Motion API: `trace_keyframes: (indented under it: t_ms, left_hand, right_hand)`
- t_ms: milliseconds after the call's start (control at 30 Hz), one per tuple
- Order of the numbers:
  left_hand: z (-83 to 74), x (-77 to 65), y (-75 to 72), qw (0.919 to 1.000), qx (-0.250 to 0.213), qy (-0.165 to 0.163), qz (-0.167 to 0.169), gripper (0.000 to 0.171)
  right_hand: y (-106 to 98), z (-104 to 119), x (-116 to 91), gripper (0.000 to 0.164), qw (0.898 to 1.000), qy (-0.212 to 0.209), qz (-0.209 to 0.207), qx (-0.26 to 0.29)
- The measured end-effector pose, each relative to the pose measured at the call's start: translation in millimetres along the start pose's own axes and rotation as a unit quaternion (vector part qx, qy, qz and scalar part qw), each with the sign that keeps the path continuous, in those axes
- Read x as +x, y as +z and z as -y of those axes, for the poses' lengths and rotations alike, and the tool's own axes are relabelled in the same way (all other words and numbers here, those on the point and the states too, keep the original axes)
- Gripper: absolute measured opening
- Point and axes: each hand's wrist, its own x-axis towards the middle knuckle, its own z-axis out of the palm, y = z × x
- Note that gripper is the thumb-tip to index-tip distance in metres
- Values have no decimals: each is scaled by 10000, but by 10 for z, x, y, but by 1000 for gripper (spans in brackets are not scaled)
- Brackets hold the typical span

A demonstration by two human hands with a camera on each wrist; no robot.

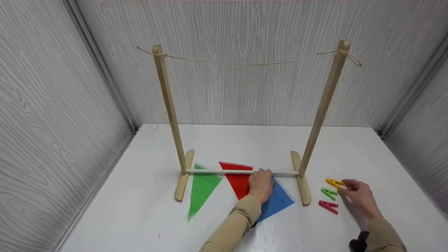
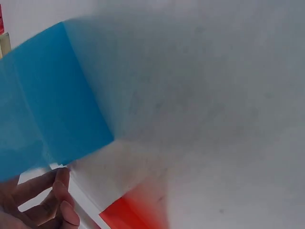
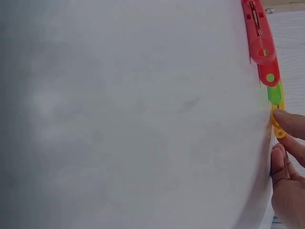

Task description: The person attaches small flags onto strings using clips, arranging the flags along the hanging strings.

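My left hand [image 1: 261, 183] reaches over the white crossbar [image 1: 224, 172] and pinches the top edge of a blue triangular flag [image 1: 278, 202]. The fingertips [image 2: 62, 183] show at the flag's edge in the left wrist view. Beneath and beside this hand lies a red flag [image 1: 238, 180], partly hidden by it. Farther left, a green flag [image 1: 203, 190] lies partly under the crossbar. My right hand [image 1: 360, 196] has thumb and finger on the end of a yellow clothespin [image 1: 334, 182]. Next to it lie a green clothespin [image 1: 329, 193] and a red clothespin [image 1: 328, 206].
A wooden stand has a left post [image 1: 169, 108] and a right post [image 1: 323, 108] on flat feet. A thin string [image 1: 245, 64] sags between the post tops, knotted at both. The white table [image 1: 154, 150] meets wood-grain panels at the back and sides.
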Motion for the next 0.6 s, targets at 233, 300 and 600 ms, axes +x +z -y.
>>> trace_keyframes:
  t_ms: [233, 300, 600]
  left_hand:
    - [6, -6, 13, 9970, -734, -232, 30, 13]
    - [13, -13, -11, 9935, -1065, -351, 180, 14]
    - [72, 6, -83, 9657, -2268, -926, 861, 14]
  right_hand:
    - [-3, 1, 2, 60, 10000, 19, -36, -2]
    - [-4, 2, 1, 60, 10000, -4, -41, -5]
    - [-3, -7, -7, 59, 10000, -61, -30, -44]
